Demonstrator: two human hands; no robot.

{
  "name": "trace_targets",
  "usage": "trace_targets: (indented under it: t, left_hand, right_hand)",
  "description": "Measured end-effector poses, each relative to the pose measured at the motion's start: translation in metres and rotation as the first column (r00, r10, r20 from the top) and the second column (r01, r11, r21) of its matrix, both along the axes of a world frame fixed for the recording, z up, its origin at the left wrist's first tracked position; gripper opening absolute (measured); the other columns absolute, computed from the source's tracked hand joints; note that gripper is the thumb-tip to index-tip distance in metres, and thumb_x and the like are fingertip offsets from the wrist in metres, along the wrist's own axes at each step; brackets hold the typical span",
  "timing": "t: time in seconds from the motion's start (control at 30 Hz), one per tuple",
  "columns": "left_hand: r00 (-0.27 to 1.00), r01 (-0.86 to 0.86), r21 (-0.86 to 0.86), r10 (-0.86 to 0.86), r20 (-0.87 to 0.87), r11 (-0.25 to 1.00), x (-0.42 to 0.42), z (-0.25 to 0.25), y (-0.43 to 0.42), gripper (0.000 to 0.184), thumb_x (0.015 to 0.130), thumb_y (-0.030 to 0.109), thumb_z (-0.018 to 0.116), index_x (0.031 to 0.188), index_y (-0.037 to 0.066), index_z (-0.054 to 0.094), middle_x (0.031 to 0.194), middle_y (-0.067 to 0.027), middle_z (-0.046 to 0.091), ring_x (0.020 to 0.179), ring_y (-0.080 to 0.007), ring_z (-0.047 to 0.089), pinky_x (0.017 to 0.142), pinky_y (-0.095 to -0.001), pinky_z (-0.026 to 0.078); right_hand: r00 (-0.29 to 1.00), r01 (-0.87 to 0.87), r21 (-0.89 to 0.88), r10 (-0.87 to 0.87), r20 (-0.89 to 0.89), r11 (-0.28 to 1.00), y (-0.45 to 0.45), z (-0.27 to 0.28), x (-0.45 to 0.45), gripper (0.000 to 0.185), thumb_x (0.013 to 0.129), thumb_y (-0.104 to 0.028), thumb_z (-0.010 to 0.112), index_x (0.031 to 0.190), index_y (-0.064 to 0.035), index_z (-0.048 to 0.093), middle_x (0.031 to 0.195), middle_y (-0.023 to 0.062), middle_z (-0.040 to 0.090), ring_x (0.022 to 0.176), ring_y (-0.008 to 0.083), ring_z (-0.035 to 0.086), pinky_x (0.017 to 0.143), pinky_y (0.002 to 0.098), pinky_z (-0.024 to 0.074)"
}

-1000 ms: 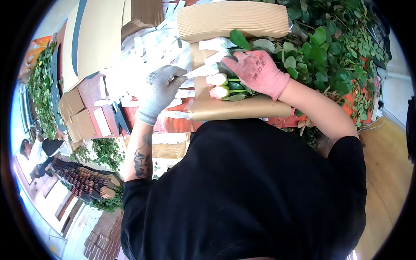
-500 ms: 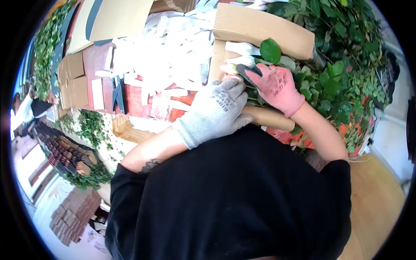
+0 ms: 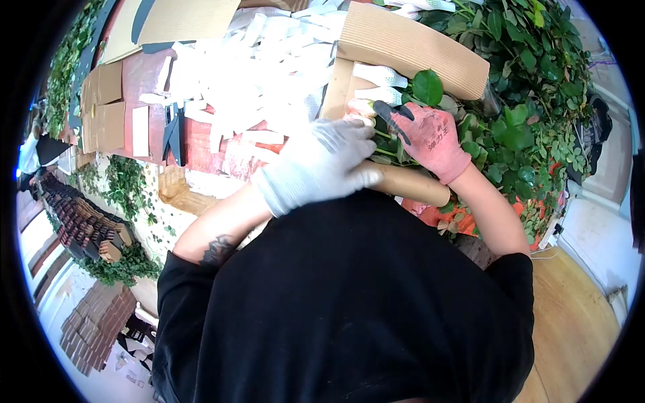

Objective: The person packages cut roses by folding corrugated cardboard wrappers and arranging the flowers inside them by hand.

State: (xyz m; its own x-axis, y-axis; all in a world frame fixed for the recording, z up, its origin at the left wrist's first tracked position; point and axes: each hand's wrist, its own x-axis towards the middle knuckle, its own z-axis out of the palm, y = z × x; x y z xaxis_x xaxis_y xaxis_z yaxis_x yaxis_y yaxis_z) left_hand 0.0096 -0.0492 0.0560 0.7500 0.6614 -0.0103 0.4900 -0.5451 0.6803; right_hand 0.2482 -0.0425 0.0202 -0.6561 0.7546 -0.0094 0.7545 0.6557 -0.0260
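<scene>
My left hand [image 3: 319, 164], in a grey knit glove, has its fingers stretched out and holds nothing that I can see. It is slightly blurred, hovering by the lower edge of a cardboard wrap. My right hand [image 3: 430, 140], in a pink glove with dark fingertips, has its fingers at the base of a pale pink rose [image 3: 361, 107] and seems to pinch its stem. Beside that bloom lie two roses in white net sleeves [image 3: 380, 75]. Green stems run under the right hand, and a broad leaf [image 3: 427, 87] stands above it.
Corrugated cardboard [image 3: 413, 50] curves behind the roses, and a rolled cardboard edge [image 3: 410, 183] is in front. White sleeves [image 3: 252, 80] cover the table, with dark-handled scissors [image 3: 174, 134] to their left. Leafy stems [image 3: 517, 134] crowd the right. Cardboard pieces [image 3: 104, 111] stand left.
My left hand has drawn back a little to the left and its fingers have straightened. My right hand stays beside the pale pink rose. The view has shifted slightly.
</scene>
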Motion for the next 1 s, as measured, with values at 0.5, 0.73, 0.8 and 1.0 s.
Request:
trace_targets:
  t: [0.5,0.73,0.8,1.0]
  left_hand:
    - [0.987,-0.152,-0.027,0.153,0.04,0.988,-0.004,-0.037,0.04,0.023,0.075,0.02,0.068,0.094,0.006,0.067,0.076,-0.0105,0.062,0.071,-0.0265,0.061,0.066,-0.0356,0.048]
    - [0.954,-0.115,0.042,0.099,0.283,0.992,-0.033,-0.049,0.038,0.01,0.076,0.011,0.067,0.078,0.003,0.062,0.073,-0.0093,0.059,0.066,-0.021,0.058,0.062,-0.0331,0.046]
    - [0.942,-0.182,-0.053,0.189,0.277,0.982,-0.049,-0.044,0.04,0.009,0.076,0.01,0.067,0.077,0.003,0.061,0.071,-0.0083,0.058,0.065,-0.0187,0.057,0.061,-0.0319,0.046]
    - [0.967,-0.16,0.206,0.112,0.227,0.965,-0.047,-0.024,0.043,0.017,0.072,0.011,0.07,0.088,0.006,0.067,0.072,-0.0083,0.058,0.064,-0.0223,0.058,0.059,-0.0328,0.046]
  right_hand:
    - [0.994,0.09,-0.047,-0.087,0.071,0.995,-0.002,0.003,-0.007,0.032,0.078,-0.023,0.057,0.11,-0.0242,0.062,0.104,0.0072,0.057,0.085,0.0205,0.059,0.073,0.0342,0.0448]
    - [0.994,0.061,-0.027,-0.058,0.097,0.998,-0.001,-0.001,-0.005,0.032,0.082,-0.019,0.05,0.111,-0.0245,0.062,0.093,0.0077,0.058,0.076,0.0201,0.06,0.063,0.0317,0.0486]
    - [0.997,0.052,-0.001,-0.052,0.062,0.999,-0.001,-0.007,-0.002,0.032,0.082,-0.019,0.05,0.111,-0.0245,0.062,0.093,0.008,0.057,0.077,0.0203,0.061,0.064,0.0318,0.0486]
    - [0.999,0.043,-0.008,-0.043,0.02,0.999,-0.001,-0.007,-0.002,0.033,0.078,-0.019,0.054,0.11,-0.0237,0.062,0.098,0.0099,0.058,0.08,0.0219,0.061,0.067,0.032,0.0489]
